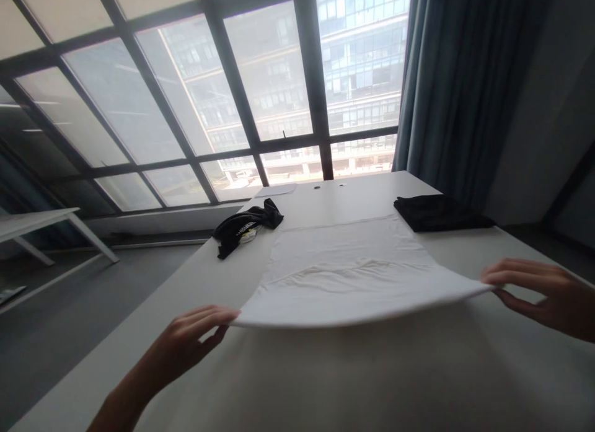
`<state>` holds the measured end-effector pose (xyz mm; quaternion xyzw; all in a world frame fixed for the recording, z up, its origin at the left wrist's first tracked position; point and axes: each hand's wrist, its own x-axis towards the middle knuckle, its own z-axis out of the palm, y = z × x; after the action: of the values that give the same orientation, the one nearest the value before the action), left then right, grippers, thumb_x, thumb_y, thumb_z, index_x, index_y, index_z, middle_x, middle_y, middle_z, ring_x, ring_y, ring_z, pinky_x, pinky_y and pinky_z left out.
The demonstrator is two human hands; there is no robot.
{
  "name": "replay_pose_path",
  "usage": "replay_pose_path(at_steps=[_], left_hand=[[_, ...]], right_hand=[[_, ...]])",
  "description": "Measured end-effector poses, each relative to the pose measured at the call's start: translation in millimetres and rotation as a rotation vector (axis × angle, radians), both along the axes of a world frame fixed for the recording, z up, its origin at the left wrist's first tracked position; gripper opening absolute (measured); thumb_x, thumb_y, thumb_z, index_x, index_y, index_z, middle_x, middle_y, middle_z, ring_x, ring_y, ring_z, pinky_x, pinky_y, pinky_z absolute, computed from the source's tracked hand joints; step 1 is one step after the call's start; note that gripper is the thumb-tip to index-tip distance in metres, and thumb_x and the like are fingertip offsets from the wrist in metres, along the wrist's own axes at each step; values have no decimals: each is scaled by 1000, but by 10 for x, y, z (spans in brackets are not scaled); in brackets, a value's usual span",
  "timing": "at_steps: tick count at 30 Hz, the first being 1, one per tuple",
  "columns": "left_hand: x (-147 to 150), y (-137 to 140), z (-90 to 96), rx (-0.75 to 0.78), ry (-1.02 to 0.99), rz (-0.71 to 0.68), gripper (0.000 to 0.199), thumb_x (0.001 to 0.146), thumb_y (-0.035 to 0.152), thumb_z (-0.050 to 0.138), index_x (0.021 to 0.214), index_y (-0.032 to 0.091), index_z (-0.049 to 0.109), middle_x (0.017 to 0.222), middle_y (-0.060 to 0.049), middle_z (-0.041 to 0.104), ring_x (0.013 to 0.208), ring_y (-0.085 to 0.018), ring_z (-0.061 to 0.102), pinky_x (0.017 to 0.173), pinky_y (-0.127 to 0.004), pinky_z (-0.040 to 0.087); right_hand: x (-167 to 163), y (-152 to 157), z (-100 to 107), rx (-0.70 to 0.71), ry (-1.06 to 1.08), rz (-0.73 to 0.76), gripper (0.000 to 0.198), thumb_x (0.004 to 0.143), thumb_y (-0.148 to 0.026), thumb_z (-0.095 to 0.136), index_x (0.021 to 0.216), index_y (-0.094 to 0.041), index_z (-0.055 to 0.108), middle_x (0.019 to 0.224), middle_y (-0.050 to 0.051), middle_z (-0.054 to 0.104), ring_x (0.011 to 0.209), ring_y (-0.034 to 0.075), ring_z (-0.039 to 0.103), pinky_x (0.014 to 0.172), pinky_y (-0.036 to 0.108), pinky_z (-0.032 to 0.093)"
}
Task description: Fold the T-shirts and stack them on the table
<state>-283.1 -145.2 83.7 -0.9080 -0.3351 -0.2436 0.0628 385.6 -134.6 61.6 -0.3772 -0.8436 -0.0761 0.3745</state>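
Note:
A white cloth garment, perhaps a shirt, stretches between my two hands over the white table. My left hand pinches its near left corner between thumb and fingers. At the near right corner, my right hand grips the fabric the same way. The near edge is raised off the table and sags a little in the middle. Farther back, the cloth lies flat on the tabletop, with a band of wrinkles across its middle.
Folded black cloth lies at the table's right edge. A crumpled black item with white lettering sits on the left side. The white table reaches toward the windows. Another white table stands at far left, and a blue-grey curtain hangs right.

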Motion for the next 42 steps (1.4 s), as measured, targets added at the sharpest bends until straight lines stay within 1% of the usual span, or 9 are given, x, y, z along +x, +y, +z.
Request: replay_pose_path(at_steps=[3, 8, 12, 17, 23, 28, 31, 34, 42], left_hand=[[-47, -60, 158, 15, -20, 5, 32, 92, 13, 66, 119, 30, 73, 106, -1, 80, 93, -19, 78, 86, -25, 63], [-171, 92, 343, 93, -114, 146, 42, 91, 25, 72, 131, 32, 65, 105, 2, 80, 86, -18, 78, 82, -25, 63], [-100, 500, 430, 13, -348, 274, 47, 90, 40, 73, 134, 28, 62, 97, -1, 80, 87, -22, 77, 83, -32, 63], [149, 1306, 436, -225, -693, 259, 64, 83, 55, 74, 134, 17, 61, 92, -7, 75, 78, -20, 71, 65, -27, 58], [363, 2337, 97, -341, -833, 366, 62, 75, 50, 76, 125, 13, 68, 80, -3, 69, 69, -17, 64, 60, -24, 50], [569, 2868, -425, -523, -735, 630, 31, 67, 38, 76, 89, 15, 76, 71, -3, 70, 66, -17, 62, 59, -23, 45], [613, 3026, -652, -556, -705, 692, 20, 65, 33, 77, 74, 16, 74, 64, -2, 67, 64, -18, 61, 59, -24, 43], [565, 3103, -742, -573, -690, 690, 21, 66, 34, 77, 75, 15, 75, 66, -2, 68, 66, -18, 61, 61, -24, 43], [526, 3137, -746, -571, -679, 738, 34, 57, 34, 88, 82, 14, 75, 67, -1, 65, 65, -16, 60, 61, -24, 44]], right_hand=[[63, -12, 117, -8, -46, 61, 22, 87, -26, 71, 106, -37, 73, 100, 0, 77, 85, 23, 76, 74, 29, 63], [146, 178, 315, -24, 55, -19, 19, 87, -35, 71, 106, -38, 74, 102, -1, 78, 86, 23, 75, 75, 29, 62], [146, 504, 488, -153, 110, -120, 18, 88, -45, 69, 99, -34, 76, 102, 1, 78, 91, 23, 75, 78, 29, 59], [38, 1147, 527, -353, 349, -194, 34, 78, -54, 72, 91, -23, 77, 89, 6, 78, 83, 25, 72, 75, 34, 56], [-189, 2074, 215, -548, 660, -256, 36, 80, -42, 68, 100, -12, 77, 89, 8, 76, 76, 18, 66, 70, 27, 53], [-475, 2644, -314, -589, 563, -503, 18, 76, -26, 67, 84, -13, 78, 79, 7, 76, 71, 19, 67, 61, 24, 49], [-554, 2829, -619, -595, 446, -627, 11, 73, -21, 67, 74, -15, 77, 78, 10, 77, 76, 23, 71, 65, 26, 50], [-526, 2926, -809, -568, 353, -698, 11, 75, -21, 68, 76, -15, 77, 86, 12, 79, 86, 27, 74, 71, 28, 51], [-513, 2981, -821, -578, 333, -718, 15, 76, -19, 68, 86, -14, 78, 91, 13, 79, 88, 26, 73, 75, 28, 52]])
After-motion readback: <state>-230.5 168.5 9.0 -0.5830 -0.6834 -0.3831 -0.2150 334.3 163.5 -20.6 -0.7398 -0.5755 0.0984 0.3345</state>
